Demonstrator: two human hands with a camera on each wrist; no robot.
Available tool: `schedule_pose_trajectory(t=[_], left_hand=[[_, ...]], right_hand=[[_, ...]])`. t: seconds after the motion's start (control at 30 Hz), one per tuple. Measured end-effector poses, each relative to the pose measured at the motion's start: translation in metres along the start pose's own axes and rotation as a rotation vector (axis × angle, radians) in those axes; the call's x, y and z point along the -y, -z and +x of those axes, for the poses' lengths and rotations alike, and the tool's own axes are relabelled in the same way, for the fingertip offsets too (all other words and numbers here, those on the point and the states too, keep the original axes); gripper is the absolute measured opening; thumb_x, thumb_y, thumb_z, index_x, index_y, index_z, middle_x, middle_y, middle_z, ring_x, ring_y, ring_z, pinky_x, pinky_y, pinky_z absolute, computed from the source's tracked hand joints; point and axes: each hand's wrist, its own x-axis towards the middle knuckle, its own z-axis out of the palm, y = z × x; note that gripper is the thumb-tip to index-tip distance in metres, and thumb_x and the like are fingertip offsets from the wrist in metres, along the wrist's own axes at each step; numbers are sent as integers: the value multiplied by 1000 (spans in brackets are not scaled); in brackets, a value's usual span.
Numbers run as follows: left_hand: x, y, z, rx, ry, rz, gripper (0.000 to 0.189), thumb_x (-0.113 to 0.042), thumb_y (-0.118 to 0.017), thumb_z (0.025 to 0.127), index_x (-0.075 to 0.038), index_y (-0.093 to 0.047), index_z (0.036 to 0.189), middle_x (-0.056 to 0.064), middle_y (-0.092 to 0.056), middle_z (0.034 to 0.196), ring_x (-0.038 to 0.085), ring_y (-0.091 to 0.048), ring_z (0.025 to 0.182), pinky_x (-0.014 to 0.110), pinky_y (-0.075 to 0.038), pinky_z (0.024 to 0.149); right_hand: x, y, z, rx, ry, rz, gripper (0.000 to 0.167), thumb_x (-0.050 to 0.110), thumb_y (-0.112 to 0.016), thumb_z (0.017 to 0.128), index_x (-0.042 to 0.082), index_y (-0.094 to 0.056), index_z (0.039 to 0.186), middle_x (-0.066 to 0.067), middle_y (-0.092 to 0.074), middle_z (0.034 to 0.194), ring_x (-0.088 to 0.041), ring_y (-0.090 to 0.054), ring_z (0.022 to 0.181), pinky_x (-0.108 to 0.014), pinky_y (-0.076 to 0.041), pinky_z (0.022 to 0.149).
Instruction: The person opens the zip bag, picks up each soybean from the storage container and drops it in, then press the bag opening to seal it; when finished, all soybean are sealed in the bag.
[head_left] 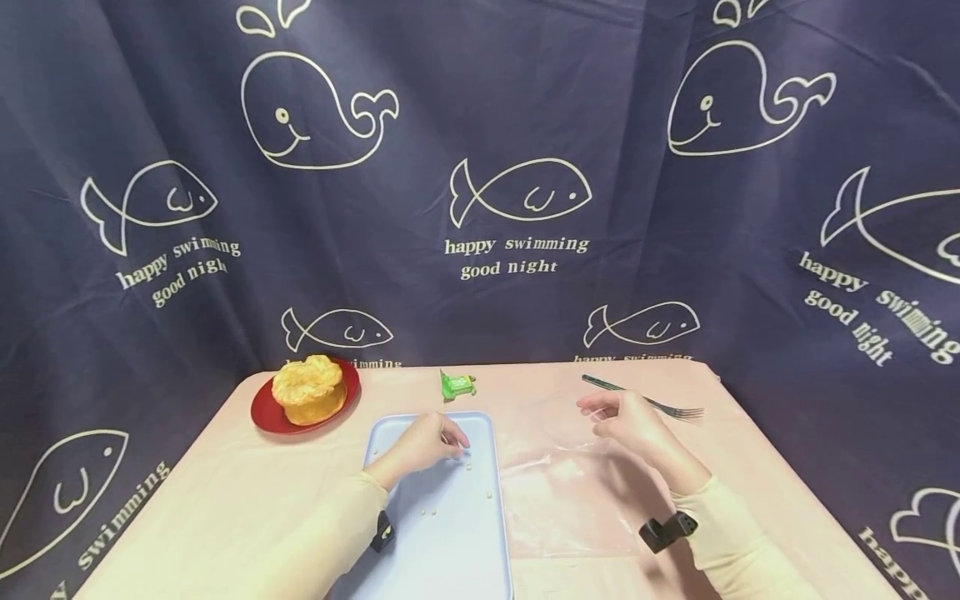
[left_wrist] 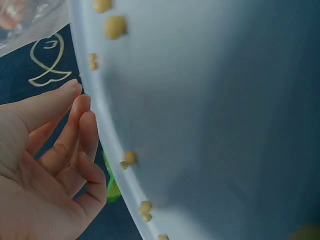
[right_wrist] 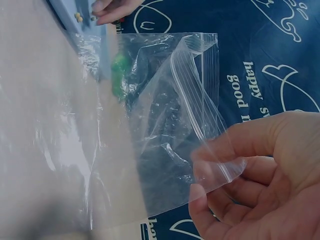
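My left hand [head_left: 426,442] reaches over the far part of a light-blue tray [head_left: 442,567], fingers bent down towards it. In the left wrist view its thumb and index fingertips [left_wrist: 74,85] come together near the tray's rim; whether a bean is between them I cannot tell. Several small round yellowish beans [left_wrist: 115,27] lie scattered in the tray, mostly along its edges. To the right, my right hand [head_left: 626,421] pinches the open-end corner of a clear zip bag [right_wrist: 160,125] between thumb and fingers. The bag's zip strip is spread apart, and its body lies towards me on the table.
A red plate [head_left: 262,414] with a round golden bread or cake [head_left: 309,392] stands at the back left. Behind the tray lies a small green packet [head_left: 457,385]. A dark fork [head_left: 678,411] lies beyond my right hand. Dark-blue printed cloth [head_left: 517,317] hangs behind the pink table.
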Motion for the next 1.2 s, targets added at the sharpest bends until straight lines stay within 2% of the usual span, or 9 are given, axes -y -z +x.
schedule_pose_trajectory(t=[0.2,0.4,0.6,0.73,0.87,1.0,1.13,1.2], left_hand=[[-1,-6,5,91,16,79,13,-3,-84,79,-15,-80,83,-10,-70,76,5,-59,72,29,-49,73],[-7,-8,10,116,5,124,13,-3,-84,78,-15,-79,78,-14,-69,73,4,-56,69,30,-47,73],[-6,-7,12,95,-9,99,12,-6,-84,79,-15,-77,76,-12,-71,73,3,-59,70,29,-49,73],[-9,0,17,23,-56,20,10,-5,-82,83,-13,-76,79,-9,-72,76,4,-61,71,29,-51,71],[-27,8,26,-94,-116,-38,6,-8,-81,85,-13,-78,86,-8,-74,82,5,-65,78,37,-54,78],[-59,12,35,-185,-134,-85,4,-14,-82,87,-14,-79,90,-11,-73,84,6,-66,82,34,-52,74],[-88,6,46,-204,-187,-112,5,-16,-81,88,-13,-80,91,-11,-73,86,5,-64,82,26,-49,67],[-98,0,51,-190,-218,-105,4,-15,-80,89,-12,-79,92,-10,-73,88,6,-63,82,26,-50,69]], right_hand=[[-4,-2,2,6,-1,25,42,-13,-64,76,-9,-69,117,-21,-72,109,-37,-66,104,-37,-53,86],[-4,-2,2,7,10,43,42,-13,-64,76,-10,-68,117,-23,-71,110,-38,-66,105,-39,-52,88],[-3,-2,3,6,1,55,42,-14,-63,76,-11,-68,118,-25,-71,110,-36,-66,103,-32,-53,85],[-1,-2,2,5,-2,56,41,-13,-64,77,-9,-69,117,-22,-71,110,-34,-66,102,-32,-53,84],[0,-2,2,6,0,68,41,-12,-65,78,-10,-68,119,-22,-71,111,-34,-66,102,-29,-53,83],[-1,-2,1,0,-7,92,41,-11,-66,79,-11,-67,119,-23,-71,111,-33,-66,103,-25,-53,81],[-3,-3,2,-13,-5,113,39,-9,-66,78,-12,-68,117,-25,-71,110,-27,-68,97,-22,-53,78],[-3,-4,3,-15,-1,118,39,-8,-66,78,-13,-67,117,-25,-71,109,-25,-68,95,-22,-53,76]])
